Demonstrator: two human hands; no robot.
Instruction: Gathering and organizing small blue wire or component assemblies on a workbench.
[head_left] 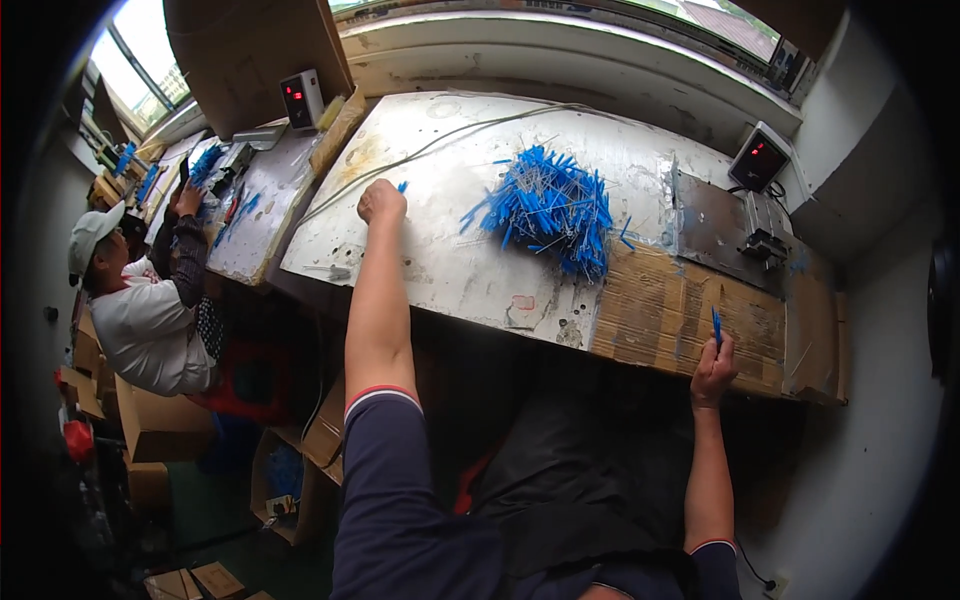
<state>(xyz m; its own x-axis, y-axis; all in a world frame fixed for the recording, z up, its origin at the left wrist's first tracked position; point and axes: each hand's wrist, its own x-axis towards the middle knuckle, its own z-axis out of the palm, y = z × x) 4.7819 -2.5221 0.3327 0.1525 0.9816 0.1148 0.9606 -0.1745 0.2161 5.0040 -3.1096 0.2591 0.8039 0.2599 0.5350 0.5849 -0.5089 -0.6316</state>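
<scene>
My left hand [383, 203] is closed over the left part of the white worktable [440, 255]. A small blue tip [402, 187] shows at its fingers; the rest of that piece is hidden. Out at the right, my right hand [713, 372] grips a thin blue stick [716, 322] that points upward, above the near edge of a cardboard sheet [650, 310]. Between the hands, toward the far side, lies a heaped pile of blue sticks [555, 210] with thin pale shafts among them. A few stray pieces lie around the pile.
A small metal fixture [763, 240] stands on a dark plate [715, 225] at the right, below a box with a red display [760, 158]. A cable [450, 133] crosses the table. At the left, another person [150, 310] works at a neighbouring bench; cardboard boxes [165, 425] stand below.
</scene>
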